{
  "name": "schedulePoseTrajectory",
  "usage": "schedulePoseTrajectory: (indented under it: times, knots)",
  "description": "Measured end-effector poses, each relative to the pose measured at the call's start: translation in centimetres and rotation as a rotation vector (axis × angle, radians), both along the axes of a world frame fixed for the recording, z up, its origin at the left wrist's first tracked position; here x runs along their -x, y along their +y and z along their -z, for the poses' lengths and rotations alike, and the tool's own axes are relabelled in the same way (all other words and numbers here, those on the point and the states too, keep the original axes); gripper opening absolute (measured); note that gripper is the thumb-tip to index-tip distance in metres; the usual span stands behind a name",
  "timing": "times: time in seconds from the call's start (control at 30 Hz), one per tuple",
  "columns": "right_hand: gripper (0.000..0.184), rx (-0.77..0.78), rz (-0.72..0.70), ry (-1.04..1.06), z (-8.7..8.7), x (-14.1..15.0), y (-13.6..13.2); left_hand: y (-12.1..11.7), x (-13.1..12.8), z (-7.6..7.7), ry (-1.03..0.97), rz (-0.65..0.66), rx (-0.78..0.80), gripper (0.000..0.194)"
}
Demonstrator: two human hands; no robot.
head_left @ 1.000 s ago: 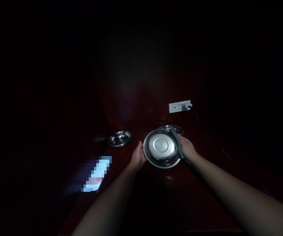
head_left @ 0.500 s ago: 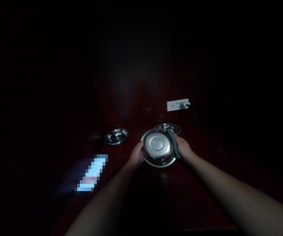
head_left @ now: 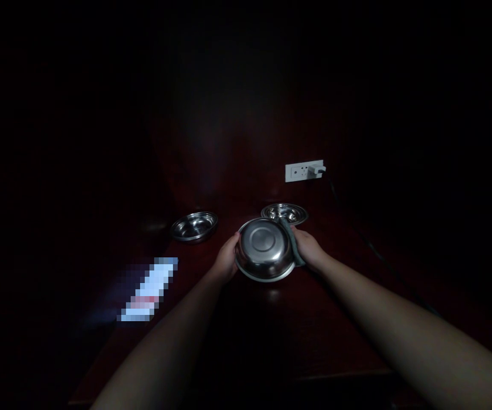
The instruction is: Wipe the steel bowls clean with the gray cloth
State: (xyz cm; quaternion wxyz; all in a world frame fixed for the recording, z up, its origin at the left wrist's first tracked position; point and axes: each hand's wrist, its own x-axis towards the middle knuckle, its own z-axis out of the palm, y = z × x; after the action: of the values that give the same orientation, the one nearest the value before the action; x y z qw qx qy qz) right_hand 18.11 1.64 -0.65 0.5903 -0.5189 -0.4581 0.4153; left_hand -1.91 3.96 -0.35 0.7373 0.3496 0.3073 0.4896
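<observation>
A shiny steel bowl (head_left: 264, 247) is held between my two hands, its flat underside turned up toward me. My left hand (head_left: 228, 259) grips the rim on the left, thumb on the outside. On the other side, my right hand (head_left: 308, 248) presses a dark green cloth (head_left: 292, 245) against the bowl's edge, its fingers mostly hidden behind cloth and bowl. Just beyond the bowl lies a steel dish (head_left: 291, 213), partly covered by it. Farther left rests a second steel bowl (head_left: 195, 228), open side up.
The dark red table (head_left: 314, 324) is dimly lit. A lit, blurred-out screen (head_left: 150, 290) lies at its left side. On the back wall is a white socket (head_left: 303, 171) with a plug in it, and a dark cable (head_left: 376, 253) runs down to the right.
The view has shifted, so everything sits slightly more to the left and mostly higher. Both hands keep hold of the bowl, with the cloth still at its right edge.
</observation>
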Motion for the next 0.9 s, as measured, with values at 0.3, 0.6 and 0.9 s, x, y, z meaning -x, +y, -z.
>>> schedulePoseTrajectory:
  times: [0.3,0.6,0.9]
  knots:
    - [0.044,-0.001,-0.005,0.002,0.66,-0.41,0.4,0.44,0.15,0.77,0.009,0.002,-0.061,0.023]
    - [0.045,0.066,-0.049,-0.008,0.71,-0.58,0.41,0.49,0.09,0.71,0.058,-0.037,-0.037,0.021]
    - [0.045,0.088,-0.056,-0.021,0.77,-0.74,0.53,0.38,-0.07,0.63,0.086,-0.07,-0.064,0.019]
